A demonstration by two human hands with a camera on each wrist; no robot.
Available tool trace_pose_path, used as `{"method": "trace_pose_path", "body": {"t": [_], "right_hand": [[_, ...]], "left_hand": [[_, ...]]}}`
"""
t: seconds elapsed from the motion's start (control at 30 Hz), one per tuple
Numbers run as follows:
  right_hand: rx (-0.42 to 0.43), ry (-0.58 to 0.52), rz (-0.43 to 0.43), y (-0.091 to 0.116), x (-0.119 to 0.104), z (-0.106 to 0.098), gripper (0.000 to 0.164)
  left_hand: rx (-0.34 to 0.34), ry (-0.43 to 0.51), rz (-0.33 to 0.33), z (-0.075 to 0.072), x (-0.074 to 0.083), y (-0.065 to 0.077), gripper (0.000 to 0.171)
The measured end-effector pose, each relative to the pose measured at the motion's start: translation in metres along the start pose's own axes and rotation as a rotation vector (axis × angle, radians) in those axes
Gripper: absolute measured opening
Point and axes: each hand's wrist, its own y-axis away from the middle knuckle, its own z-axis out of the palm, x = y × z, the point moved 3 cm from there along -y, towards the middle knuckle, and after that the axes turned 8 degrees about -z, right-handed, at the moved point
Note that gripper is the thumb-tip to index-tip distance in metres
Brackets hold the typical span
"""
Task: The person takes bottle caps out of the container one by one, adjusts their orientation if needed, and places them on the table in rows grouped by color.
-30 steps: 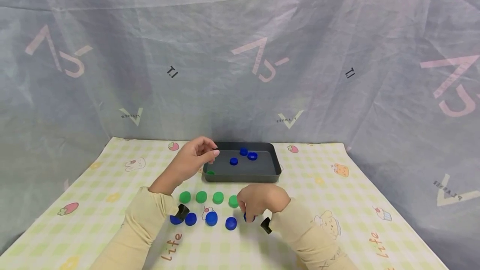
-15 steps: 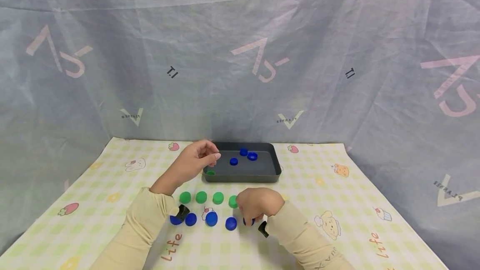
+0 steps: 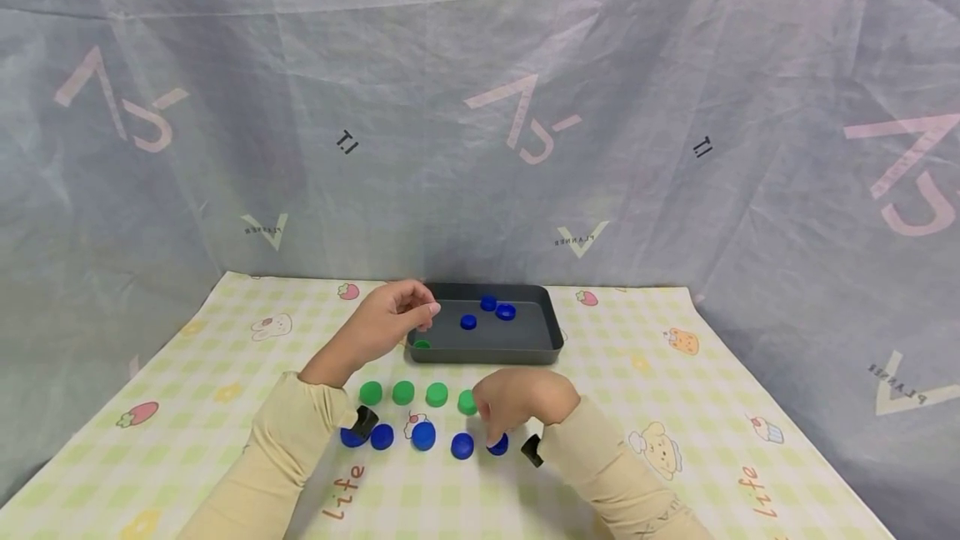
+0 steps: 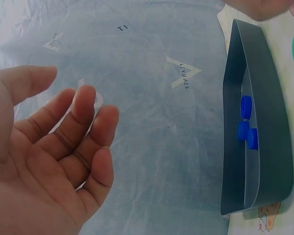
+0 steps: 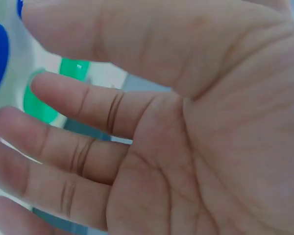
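Note:
My left hand [image 3: 393, 317] hovers over the left end of a dark grey tray [image 3: 487, 356], its fingers loosely bent and holding nothing; the left wrist view shows the bare palm [image 4: 44, 171]. Right of centre, my right hand [image 3: 525, 398] points down with its fingertips right at the rightmost blue bottle cap [image 3: 498, 446] on the cloth. Thumb and index finger stand apart in the right wrist view, with a sliver of blue by the thumb tip. That cap is partly covered by the fingers. A green bottle cap [image 3: 467, 403] lies just left of this hand.
Several green caps [image 3: 403, 392] form a row in front of the tray, with a row of blue caps [image 3: 423, 436] nearer me. Inside the tray are three blue caps [image 3: 506, 312] and a green one [image 3: 422, 345]. A grey curtain [image 3: 480, 148] hangs behind the checked tablecloth [image 3: 675, 407].
My right hand shifts slightly away and to the right, uncovering more of the rightmost blue cap, which stays on the cloth. The left hand barely moves.

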Motion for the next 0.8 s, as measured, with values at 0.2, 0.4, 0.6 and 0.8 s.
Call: {"method": "trace_pose_path", "body": {"t": [0.2, 0.4, 0.6, 0.8], "right_hand": [[0.041, -0.032, -0.031, 0.014, 0.006, -0.015, 0.019], [0.093, -0.057, -0.105, 0.025, 0.011, -0.026, 0.019], [0.143, -0.086, -0.168, 0.028, 0.015, -0.034, 0.015], [0.191, -0.123, -0.242, 0.029, 0.015, -0.037, 0.011]], "left_hand": [[-0.002, -0.051, 0.024, 0.004, 0.002, -0.002, 0.015], [-0.027, -0.218, 0.063, 0.018, 0.004, -0.003, 0.012], [-0.132, -0.257, 0.139, 0.036, 0.002, -0.004, 0.01], [-0.22, -0.272, 0.193, 0.047, -0.002, -0.018, 0.006]]}}
